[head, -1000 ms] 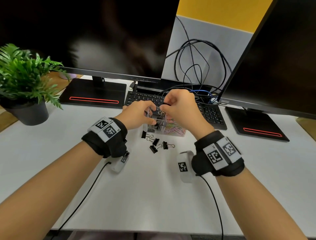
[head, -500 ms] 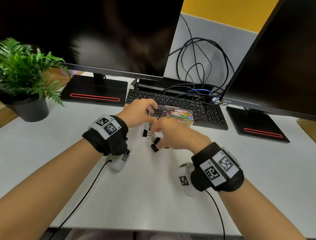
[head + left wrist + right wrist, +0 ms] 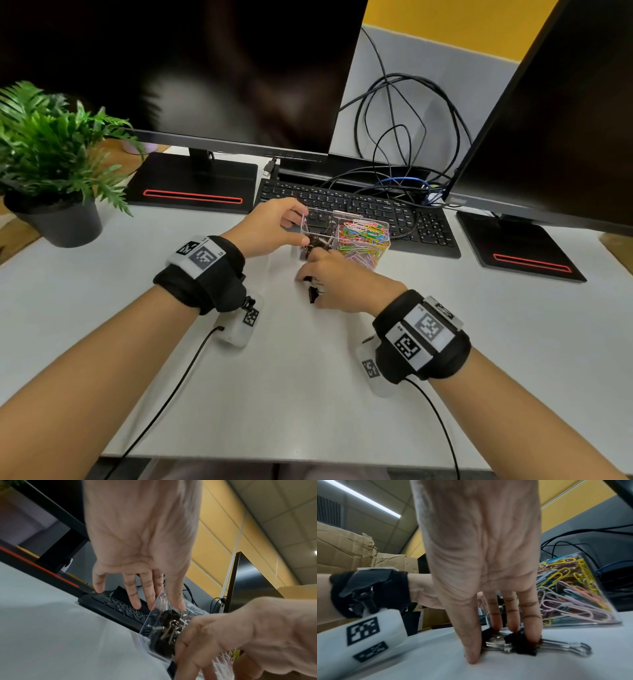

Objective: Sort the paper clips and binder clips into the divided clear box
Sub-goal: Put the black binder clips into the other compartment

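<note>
A clear divided box (image 3: 322,212) stands in front of the keyboard. Its right compartment holds coloured paper clips (image 3: 364,236), its left one black binder clips (image 3: 313,241). My left hand (image 3: 294,222) pinches the box's left wall (image 3: 149,622) between thumb and fingers. A few loose black binder clips (image 3: 522,646) lie on the table just in front of the box. My right hand (image 3: 313,286) is down on them, and its thumb and fingers (image 3: 513,627) close around the clips. In the head view the hand hides most of them.
A black keyboard (image 3: 359,205) lies right behind the box, with tangled cables (image 3: 404,137) over it. Two monitors on black bases (image 3: 191,185) flank it. A potted plant (image 3: 51,154) stands at the far left. The white table (image 3: 308,394) stretches towards me.
My right hand has dropped from the top of the box to the loose binder clips on the table in front of it. The left hand stays on the box.
</note>
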